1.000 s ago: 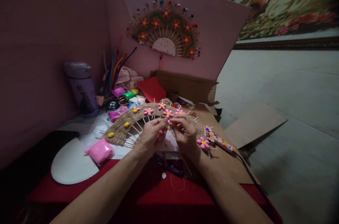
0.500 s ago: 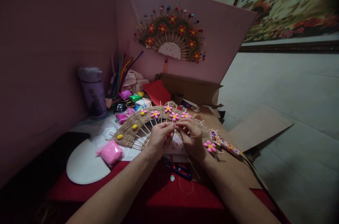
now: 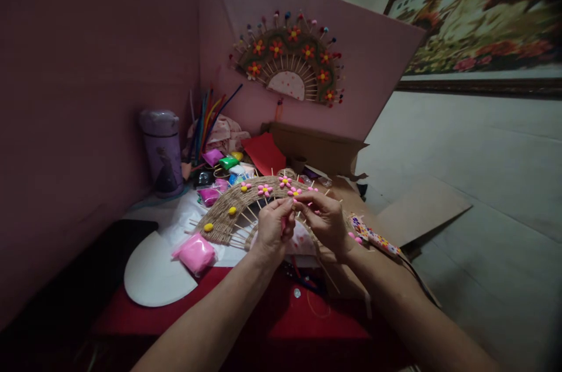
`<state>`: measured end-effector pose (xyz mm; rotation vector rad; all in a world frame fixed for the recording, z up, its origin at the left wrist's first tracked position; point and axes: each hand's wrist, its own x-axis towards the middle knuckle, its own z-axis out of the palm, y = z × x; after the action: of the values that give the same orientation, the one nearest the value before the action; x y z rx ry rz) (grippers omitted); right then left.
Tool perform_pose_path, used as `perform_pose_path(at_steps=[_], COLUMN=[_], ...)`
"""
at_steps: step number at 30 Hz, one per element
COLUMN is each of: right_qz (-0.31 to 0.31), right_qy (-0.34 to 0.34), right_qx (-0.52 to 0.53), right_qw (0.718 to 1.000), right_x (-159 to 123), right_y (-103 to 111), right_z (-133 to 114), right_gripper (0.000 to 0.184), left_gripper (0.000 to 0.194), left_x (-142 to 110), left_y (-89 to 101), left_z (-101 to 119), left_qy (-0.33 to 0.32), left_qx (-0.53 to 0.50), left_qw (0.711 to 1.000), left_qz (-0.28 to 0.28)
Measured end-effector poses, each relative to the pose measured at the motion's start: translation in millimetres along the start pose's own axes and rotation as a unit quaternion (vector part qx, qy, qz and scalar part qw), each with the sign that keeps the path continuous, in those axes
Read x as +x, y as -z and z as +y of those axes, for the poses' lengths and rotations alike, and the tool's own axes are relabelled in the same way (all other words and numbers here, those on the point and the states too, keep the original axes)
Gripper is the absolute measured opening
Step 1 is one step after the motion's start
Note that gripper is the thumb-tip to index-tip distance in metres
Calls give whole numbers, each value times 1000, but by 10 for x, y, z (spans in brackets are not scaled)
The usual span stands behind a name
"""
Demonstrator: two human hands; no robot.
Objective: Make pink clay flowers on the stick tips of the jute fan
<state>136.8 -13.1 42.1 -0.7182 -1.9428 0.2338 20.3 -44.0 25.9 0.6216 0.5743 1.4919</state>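
My left hand (image 3: 273, 224) and my right hand (image 3: 324, 218) meet over the woven fan, thumbs and fingertips pinched together. A small bit of pink clay shows between the fingertips, mostly hidden by them. Beneath lies the twine fan (image 3: 219, 215) with thin wooden sticks poking through it. Pink flowers with yellow centres, such as this clay flower (image 3: 264, 190), line its upper band. On its left part sit a yellow clay oval (image 3: 232, 210) and another near the edge. My right forearm partly covers a pink flower at the fan's right end.
A bag of pink clay (image 3: 194, 253) and a white foam disc (image 3: 157, 272) lie at left. Behind are a purple bottle (image 3: 163, 152) and several clay packets. A flower-patterned glue gun (image 3: 373, 235) with a cord rests at right. A finished fan (image 3: 287, 58) hangs on the pink board.
The view has shifted, moving the scene slightly rightward. My fingertips remain pinched together, and my right wrist now covers more of the flower at the fan's right end.
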Motion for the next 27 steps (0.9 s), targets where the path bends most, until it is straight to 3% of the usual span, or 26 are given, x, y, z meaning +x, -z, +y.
perform_pose_path(at_steps=[10,22,25,27], right_qz=[-3,-19,-11,1], right_qy=[51,76,63,46], right_qx=[0,-48,-68,-71], right_qw=[999,996,996,996], right_x=[28,-9,7,68], right_y=[-46,-29,-22,-34], right_z=[-1,33,13,-7], right_gripper=[9,13,13,12], left_gripper=[35,27,22,15], left_x=[-14,-14,13,37], left_y=[-29,-23,-25,-12], left_z=[8,12,-9,-39], left_qy=[-23,-24,-42,-68], left_qx=[-13,-12,34,144], left_qw=[999,999,996,982], left_qz=[40,39,71,105])
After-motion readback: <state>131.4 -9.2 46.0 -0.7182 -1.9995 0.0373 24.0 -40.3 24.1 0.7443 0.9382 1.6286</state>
